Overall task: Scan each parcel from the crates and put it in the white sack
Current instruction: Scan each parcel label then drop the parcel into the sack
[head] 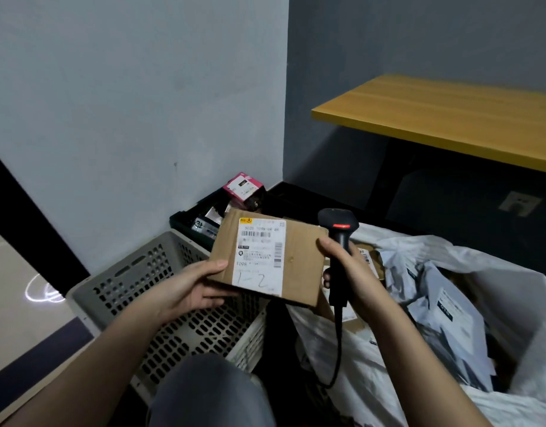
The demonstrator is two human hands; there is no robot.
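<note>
Left hand (191,288) clamped on the near-left corner of a brown cardboard parcel (299,260), thumb on top, fingers curled beneath; grip pressed onto the box. Parcel held in the air, tilted slightly, above the gap between the grey perforated crate (185,306) and the white sack (373,380). White shipping label (259,257) facing up, with barcodes and a handwritten "1-2" near its lower edge; smaller print too blurred to read.

Right hand (348,269) wrapped around the handle of a black barcode scanner (339,229), thumb tip touching the parcel's right edge; grip closed on the handle. Scanner head upright just beyond the box's far-right corner, red light glowing on its face. Black cable (338,343) hanging from the handle, curving down past the sack's edge.

Grey crate at lower left, visible walls and floor bare. Behind it, against the wall, a black crate (188,223) holding a pink box (242,189) and what look like a few dark packets, hard to make out. White sack open at right, with grey poly mailers (444,312) and a cardboard box inside. Wooden counter (444,115) at upper right, above a dark recess. Grey-trousered knee (207,392) at the bottom edge.
</note>
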